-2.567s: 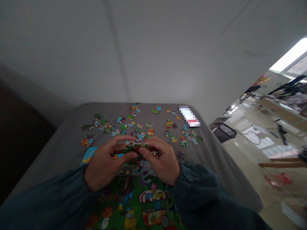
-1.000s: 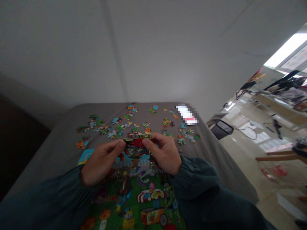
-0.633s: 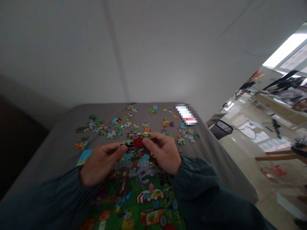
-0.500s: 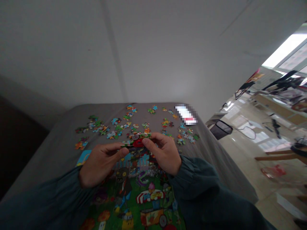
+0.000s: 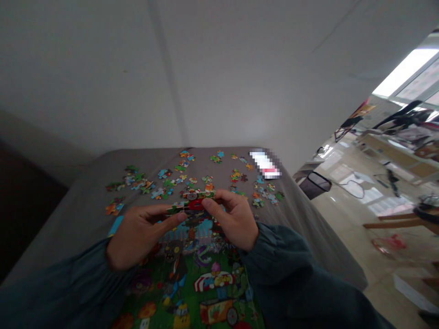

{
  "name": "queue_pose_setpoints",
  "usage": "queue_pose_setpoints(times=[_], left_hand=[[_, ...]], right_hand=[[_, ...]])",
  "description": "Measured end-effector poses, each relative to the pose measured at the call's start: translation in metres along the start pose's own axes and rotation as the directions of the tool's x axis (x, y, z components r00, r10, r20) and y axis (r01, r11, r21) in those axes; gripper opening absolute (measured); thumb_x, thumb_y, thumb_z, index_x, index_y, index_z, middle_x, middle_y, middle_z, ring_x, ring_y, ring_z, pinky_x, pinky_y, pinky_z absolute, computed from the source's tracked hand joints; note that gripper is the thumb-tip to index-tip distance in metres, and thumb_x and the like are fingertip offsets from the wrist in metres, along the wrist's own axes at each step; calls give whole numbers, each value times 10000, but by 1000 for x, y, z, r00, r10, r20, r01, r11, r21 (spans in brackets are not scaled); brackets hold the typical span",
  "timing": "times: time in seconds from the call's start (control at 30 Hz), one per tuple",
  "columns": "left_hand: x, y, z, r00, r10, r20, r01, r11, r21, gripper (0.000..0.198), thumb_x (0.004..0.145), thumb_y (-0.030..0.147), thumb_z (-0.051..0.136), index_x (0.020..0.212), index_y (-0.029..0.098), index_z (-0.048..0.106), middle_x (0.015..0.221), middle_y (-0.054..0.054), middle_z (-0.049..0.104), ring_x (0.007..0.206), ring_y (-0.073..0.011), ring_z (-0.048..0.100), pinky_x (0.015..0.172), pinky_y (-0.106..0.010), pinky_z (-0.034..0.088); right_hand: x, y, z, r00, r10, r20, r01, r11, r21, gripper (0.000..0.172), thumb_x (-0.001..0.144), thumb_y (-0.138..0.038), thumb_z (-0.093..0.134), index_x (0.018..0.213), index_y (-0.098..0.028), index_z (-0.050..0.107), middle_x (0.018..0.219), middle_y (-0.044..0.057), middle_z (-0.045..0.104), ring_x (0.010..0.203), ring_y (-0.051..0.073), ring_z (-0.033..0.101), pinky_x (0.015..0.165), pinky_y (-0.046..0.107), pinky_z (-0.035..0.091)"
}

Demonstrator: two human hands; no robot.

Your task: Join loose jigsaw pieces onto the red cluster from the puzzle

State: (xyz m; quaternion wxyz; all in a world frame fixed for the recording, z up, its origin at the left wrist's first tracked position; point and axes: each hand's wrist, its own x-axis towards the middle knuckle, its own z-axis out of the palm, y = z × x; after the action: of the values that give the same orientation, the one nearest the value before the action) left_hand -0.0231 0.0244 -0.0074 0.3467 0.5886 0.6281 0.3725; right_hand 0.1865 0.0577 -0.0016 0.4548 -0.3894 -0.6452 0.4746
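Observation:
Between my hands is a small strip of joined jigsaw pieces [image 5: 196, 204], red in the middle with green ends, held above a printed puzzle picture [image 5: 192, 278]. My left hand [image 5: 139, 233] pinches the strip's left end between thumb and fingers. On its right part, the thumb and fingers of my right hand [image 5: 235, 217] are closed. The picture below shows cartoon figures and a food cart on green; its upper part is partly hidden by my hands and the strip.
Loose jigsaw pieces [image 5: 166, 173] lie scattered over the grey cloth-covered table [image 5: 85, 201] behind my hands. A phone [image 5: 265, 163], blurred out, lies at the back right. A pale wall [image 5: 219, 77] rises behind the table. Beyond its right edge is a floor with wooden legs [image 5: 391, 221].
My left hand has shifted slightly left and its thumb sits a little further right along the strip. The right hand stays almost in place, still gripping.

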Motion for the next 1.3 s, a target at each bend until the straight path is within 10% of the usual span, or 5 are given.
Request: queue_pose_setpoints(times=[0.73, 1.3], left_hand=[[0, 8, -2, 985, 174, 2, -173, 982, -76, 289, 750, 573, 748, 824, 307, 832, 956, -15, 816, 907, -290, 747, 870, -350, 599], [2, 10, -7, 950, 312, -32, -312, 950, -7, 180, 736, 508, 773, 763, 338, 824, 871, 13, 813, 791, -233, 755, 786, -278, 612]], right_hand=[[-3, -3, 2, 979, -204, -24, 202, 978, -53, 191, 878, -381, 666, 786, -213, 671, 812, 31, 708, 770, 158, 645, 753, 314, 518], [-2, -3, 1, 969, -246, 36, 247, 969, -28, 209, 902, -375, 654, 764, -218, 655, 811, 25, 693, 784, 155, 644, 770, 315, 516]])
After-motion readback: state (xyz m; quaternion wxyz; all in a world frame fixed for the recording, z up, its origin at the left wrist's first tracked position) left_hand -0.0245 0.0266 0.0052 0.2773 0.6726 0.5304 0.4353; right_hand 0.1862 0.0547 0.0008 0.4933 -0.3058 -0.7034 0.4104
